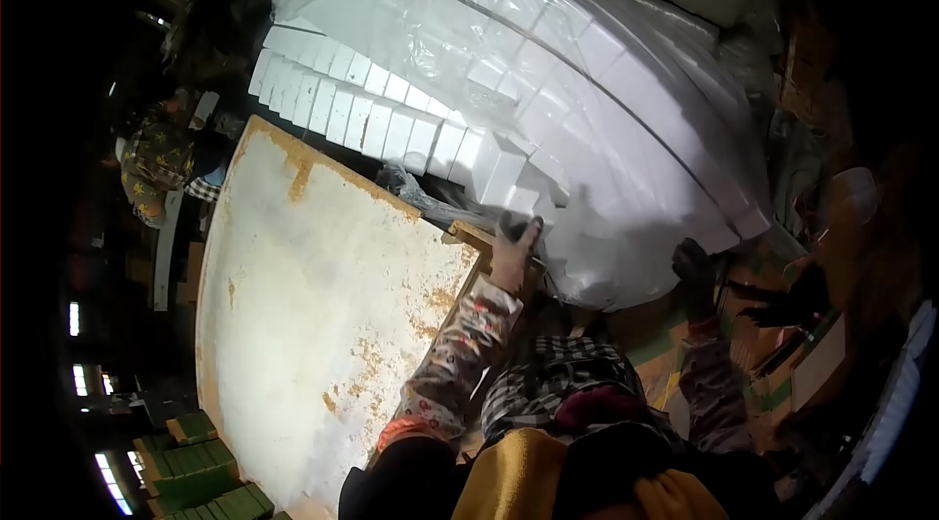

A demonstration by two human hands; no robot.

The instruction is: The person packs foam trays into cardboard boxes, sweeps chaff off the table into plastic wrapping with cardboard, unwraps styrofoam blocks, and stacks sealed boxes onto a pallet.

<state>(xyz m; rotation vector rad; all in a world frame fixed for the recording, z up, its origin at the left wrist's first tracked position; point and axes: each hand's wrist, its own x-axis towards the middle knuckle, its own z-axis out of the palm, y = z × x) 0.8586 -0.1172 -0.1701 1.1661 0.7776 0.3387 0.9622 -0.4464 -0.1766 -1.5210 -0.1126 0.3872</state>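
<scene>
My left hand (512, 256), with dark fingertips, is at the near end of a row of white blocks (497, 166). Its fingers are spread apart beside the nearest block, and whether they touch it is unclear. A clear plastic sheet (597, 261) covers much of the blocks and bunches up between my hands. My right hand (693, 264), in a dark glove, is at the sheet's near right edge. Its fingers look curled in, and anything inside them is hidden.
A worn, pale tabletop (303, 305) with chipped brown edges is at my left. Stacked green bundles (191, 466) are beyond its near corner. Another person (156, 158) in a patterned top is at the far left. Cardboard (817, 359) and a dark glove (787, 300) lie at right.
</scene>
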